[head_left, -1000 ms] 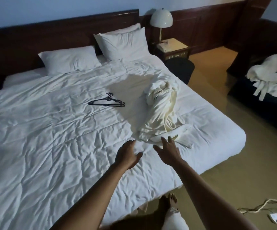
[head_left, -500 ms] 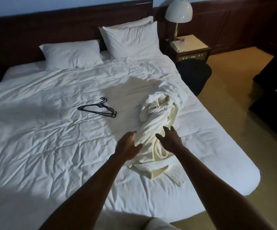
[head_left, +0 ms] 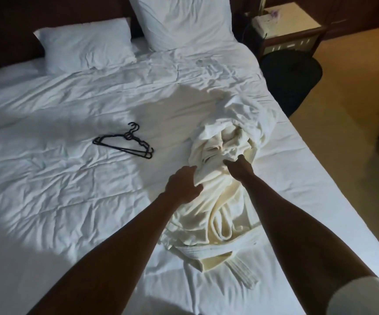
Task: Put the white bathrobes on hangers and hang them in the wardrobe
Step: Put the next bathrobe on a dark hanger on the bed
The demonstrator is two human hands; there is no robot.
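Both hands (head_left: pixel 185 185) (head_left: pixel 239 168) gripped bunched robe (head_left: pixel 218 201) on bed (head_left: pixel 70 201); trailing belt (head_left: pixel 240 267) likely to snag, hangers (head_left: pixel 124 144) untouched

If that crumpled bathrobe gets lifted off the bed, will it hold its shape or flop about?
Probably floppy: the bathrobe lies in soft folds on the bed. Its belt trails loose, so it will likely dangle. It looks thick, so perhaps weighty; the left hand and right hand both grip it.
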